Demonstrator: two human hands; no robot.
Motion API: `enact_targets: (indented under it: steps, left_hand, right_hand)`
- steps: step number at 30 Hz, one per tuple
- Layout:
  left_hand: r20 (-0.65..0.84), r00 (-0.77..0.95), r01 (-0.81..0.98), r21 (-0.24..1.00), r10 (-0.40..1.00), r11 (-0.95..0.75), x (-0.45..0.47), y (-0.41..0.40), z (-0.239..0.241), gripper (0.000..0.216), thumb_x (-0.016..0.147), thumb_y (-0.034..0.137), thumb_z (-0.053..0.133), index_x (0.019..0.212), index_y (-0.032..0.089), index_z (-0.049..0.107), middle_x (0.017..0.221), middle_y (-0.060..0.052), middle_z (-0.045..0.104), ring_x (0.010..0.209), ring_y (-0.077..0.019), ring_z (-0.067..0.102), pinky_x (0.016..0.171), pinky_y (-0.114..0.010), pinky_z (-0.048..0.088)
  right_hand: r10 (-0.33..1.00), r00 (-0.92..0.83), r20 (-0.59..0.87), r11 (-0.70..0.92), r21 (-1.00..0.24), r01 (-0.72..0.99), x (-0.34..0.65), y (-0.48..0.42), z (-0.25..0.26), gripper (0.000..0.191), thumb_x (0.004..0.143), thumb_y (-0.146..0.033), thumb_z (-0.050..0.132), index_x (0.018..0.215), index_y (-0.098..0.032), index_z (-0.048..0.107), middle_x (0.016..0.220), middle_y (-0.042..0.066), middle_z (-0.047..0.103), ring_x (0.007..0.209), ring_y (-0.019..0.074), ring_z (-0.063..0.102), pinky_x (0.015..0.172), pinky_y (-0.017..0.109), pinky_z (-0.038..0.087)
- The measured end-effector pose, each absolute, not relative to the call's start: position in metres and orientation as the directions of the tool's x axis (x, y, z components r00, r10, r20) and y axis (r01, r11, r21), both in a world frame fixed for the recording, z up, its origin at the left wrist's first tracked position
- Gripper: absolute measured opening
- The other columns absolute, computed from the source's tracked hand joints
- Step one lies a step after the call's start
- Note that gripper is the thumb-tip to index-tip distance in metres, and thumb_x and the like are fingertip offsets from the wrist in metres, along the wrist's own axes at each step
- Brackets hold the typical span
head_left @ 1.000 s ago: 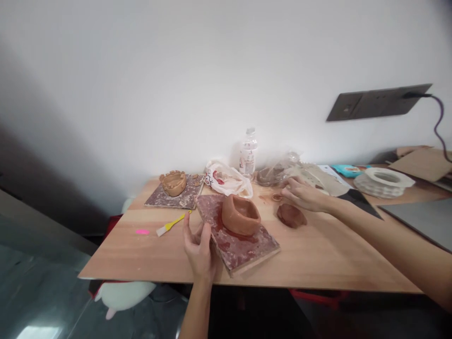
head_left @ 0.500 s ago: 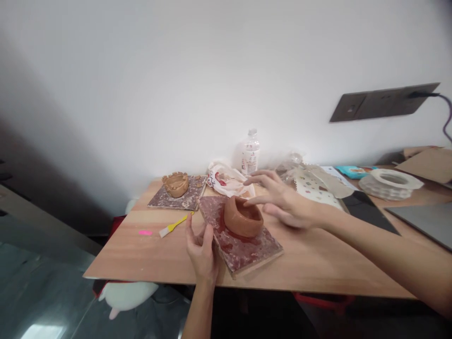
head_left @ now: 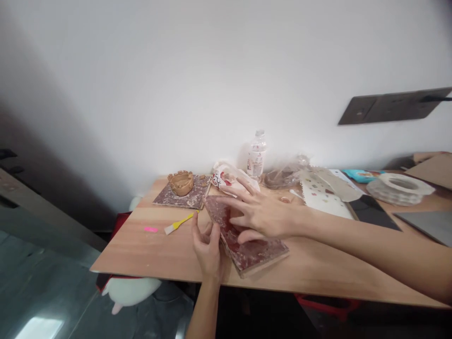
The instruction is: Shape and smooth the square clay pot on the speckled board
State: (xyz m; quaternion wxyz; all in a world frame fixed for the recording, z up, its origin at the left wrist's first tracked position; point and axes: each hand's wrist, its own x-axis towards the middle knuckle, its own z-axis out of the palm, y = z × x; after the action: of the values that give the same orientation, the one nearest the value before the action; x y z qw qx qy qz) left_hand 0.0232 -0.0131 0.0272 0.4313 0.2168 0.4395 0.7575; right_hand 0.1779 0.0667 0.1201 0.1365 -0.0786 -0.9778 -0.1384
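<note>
My right hand (head_left: pixel 259 214) reaches across from the right and lies over the brown clay bowl, fingers stretched and spread; the bowl is almost wholly hidden beneath it. The bowl stands on a reddish speckled tile (head_left: pixel 254 252) on the wooden table (head_left: pixel 148 254). At the tile's left edge is my left hand (head_left: pixel 208 245), its fingers apart and upright, the fingertips touching that edge. Nothing shows inside either hand.
A second tile (head_left: pixel 187 197) carries a crown-shaped clay piece (head_left: pixel 181 182). A yellow brush (head_left: pixel 178 222) and a pink bit (head_left: pixel 150 229) lie left. Along the wall: water bottle (head_left: pixel 257 156), white bag (head_left: pixel 226 181), clear bag (head_left: pixel 282 174), patterned paper (head_left: pixel 319 195), white stacked rings (head_left: pixel 399 186).
My right hand has swung left from the clay lump at the right to above the bowl, now covering it. The left hand stays at the tile's edge. The view shifted slightly.
</note>
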Motion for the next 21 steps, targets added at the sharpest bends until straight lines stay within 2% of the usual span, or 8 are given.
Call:
enact_targets:
  steps: [3, 7, 9, 13, 16, 18, 21]
  left_hand:
    - [-0.052, -0.524, -0.480, 0.842, 0.850, -0.245, 0.023, -0.013, 0.025, 0.098, 0.067, 0.042, 0.083, 0.149, 0.025, 0.033, 0.100, -0.008, 0.075, 0.098, -0.0243, 0.073, 0.090, -0.038, 0.055]
    - [-0.063, -0.534, -0.476, 0.846, 0.843, -0.238, 0.023, -0.012, 0.025, 0.097, 0.066, 0.042, 0.083, 0.148, 0.026, 0.035, 0.101, -0.008, 0.075, 0.099, -0.0244, 0.072, 0.089, -0.037, 0.055]
    - [-0.070, -0.542, -0.473, 0.849, 0.838, -0.235, 0.024, -0.012, 0.026, 0.097, 0.066, 0.042, 0.084, 0.148, 0.026, 0.035, 0.101, -0.008, 0.075, 0.099, -0.0239, 0.072, 0.088, -0.036, 0.056]
    - [-0.060, -0.538, -0.465, 0.853, 0.841, -0.237, 0.024, -0.014, 0.029, 0.099, 0.066, 0.042, 0.083, 0.149, 0.026, 0.033, 0.101, -0.008, 0.075, 0.098, -0.0231, 0.073, 0.087, -0.035, 0.056]
    - [-0.067, -0.538, -0.465, 0.855, 0.840, -0.229, 0.024, -0.015, 0.031, 0.098, 0.066, 0.041, 0.083, 0.149, 0.025, 0.033, 0.102, -0.008, 0.075, 0.100, -0.0242, 0.072, 0.086, -0.034, 0.056]
    - [-0.076, -0.544, -0.464, 0.857, 0.836, -0.224, 0.024, -0.015, 0.032, 0.098, 0.067, 0.040, 0.083, 0.150, 0.026, 0.033, 0.103, -0.008, 0.075, 0.101, -0.0244, 0.072, 0.085, -0.033, 0.057]
    - [-0.077, -0.551, -0.450, 0.866, 0.831, -0.218, 0.025, -0.016, 0.034, 0.099, 0.067, 0.040, 0.082, 0.151, 0.025, 0.032, 0.102, -0.008, 0.075, 0.099, -0.0235, 0.072, 0.083, -0.032, 0.057]
  right_hand:
    - [0.018, -0.959, 0.284, 0.938, 0.327, 0.114, 0.189, 0.059, 0.115, 0.049, 0.096, -0.055, 0.046, 0.102, -0.015, 0.073, 0.152, 0.016, 0.043, 0.149, 0.0324, 0.018, 0.119, 0.065, 0.012]
    - [-0.115, -0.954, 0.276, 0.939, 0.344, -0.013, 0.202, 0.055, 0.114, 0.034, 0.098, -0.040, 0.049, 0.104, -0.014, 0.071, 0.147, 0.013, 0.051, 0.147, 0.0258, 0.027, 0.122, 0.057, 0.017]
    - [-0.099, -0.951, 0.292, 0.948, 0.319, 0.000, 0.203, 0.054, 0.115, 0.034, 0.098, -0.041, 0.051, 0.104, -0.015, 0.071, 0.146, 0.013, 0.052, 0.147, 0.0266, 0.028, 0.122, 0.057, 0.016]
    - [0.039, -0.942, 0.333, 0.943, 0.299, 0.144, 0.195, 0.058, 0.114, 0.049, 0.090, -0.056, 0.058, 0.110, -0.012, 0.070, 0.151, 0.019, 0.044, 0.148, 0.0345, 0.024, 0.119, 0.064, 0.015]
    - [0.001, -0.948, 0.318, 0.923, 0.364, 0.124, 0.188, 0.058, 0.108, 0.053, 0.089, -0.055, 0.060, 0.114, -0.009, 0.068, 0.152, 0.021, 0.042, 0.148, 0.0337, 0.023, 0.119, 0.061, 0.016]
    - [-0.047, -0.952, 0.303, 0.906, 0.414, 0.087, 0.189, 0.055, 0.104, 0.047, 0.092, -0.048, 0.057, 0.116, -0.008, 0.067, 0.149, 0.020, 0.046, 0.148, 0.0303, 0.024, 0.121, 0.058, 0.015]
    - [-0.112, -0.950, 0.290, 0.889, 0.457, 0.035, 0.197, 0.046, 0.101, 0.032, 0.096, -0.026, 0.044, 0.110, -0.012, 0.070, 0.144, 0.015, 0.053, 0.147, 0.0245, 0.027, 0.123, 0.058, 0.009]
